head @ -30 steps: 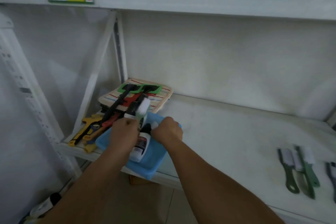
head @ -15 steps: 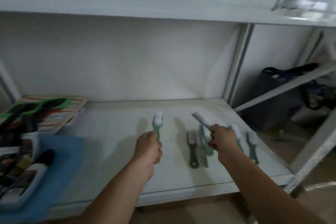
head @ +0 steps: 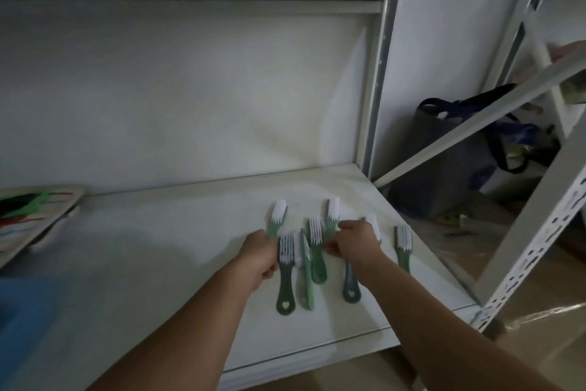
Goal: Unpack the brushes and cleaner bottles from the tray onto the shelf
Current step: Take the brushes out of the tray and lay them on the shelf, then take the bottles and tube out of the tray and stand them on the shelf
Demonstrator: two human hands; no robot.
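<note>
Several green-handled brushes with white bristles lie on the white shelf (head: 158,248) at its right end. My left hand (head: 258,256) is closed around the handle of a light green brush (head: 278,216), whose bristles point away from me. My right hand (head: 355,243) grips another light green brush (head: 333,211), also low over the shelf among the lying ones. A dark green brush (head: 285,276) and others (head: 317,251) lie between my hands. One more brush (head: 402,246) lies to the right. The blue tray (head: 28,321) shows only as a corner at the lower left.
A striped wooden board with green, black and red tools (head: 28,213) sits at the shelf's left. A grey upright post (head: 375,89) and a diagonal brace (head: 482,124) bound the shelf on the right. A dark bag (head: 450,152) stands on the floor beyond.
Both hands carried a brush each from the tray rightward and have lowered them among the lying brushes. My view has swung right, leaving the tray at the left edge.
</note>
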